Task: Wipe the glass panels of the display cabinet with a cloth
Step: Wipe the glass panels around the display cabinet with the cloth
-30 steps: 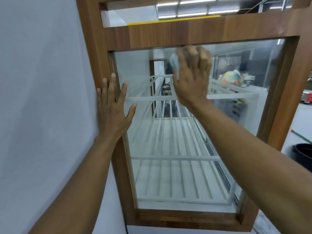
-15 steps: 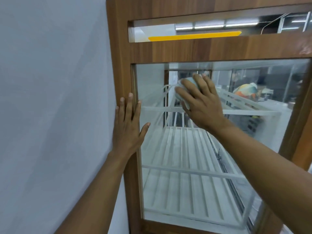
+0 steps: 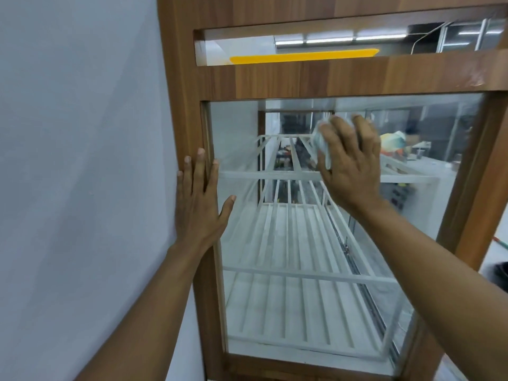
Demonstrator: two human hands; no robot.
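The display cabinet has a brown wooden frame (image 3: pixel 275 81) around a large glass panel (image 3: pixel 275 284). My right hand (image 3: pixel 349 166) presses a bunched pale cloth (image 3: pixel 320 144) flat against the upper middle of the glass, fingers spread and pointing up. Only the cloth's left edge shows beside my index finger; the rest is hidden under the palm. My left hand (image 3: pixel 199 204) rests flat on the frame's left upright, fingers straight, with the thumb lying over the glass edge.
White slatted shelves (image 3: pixel 288 237) run back inside the cabinet. A narrow upper glass strip (image 3: pixel 330 42) sits above the wooden crossbar. A plain grey wall (image 3: pixel 82 160) adjoins the cabinet on the left. A dark bin (image 3: pixel 500 273) shows at the right edge.
My right hand with the cloth came down from the top edge of the glass, then slid to the right. My left hand stayed on the left upright. The view shifted.
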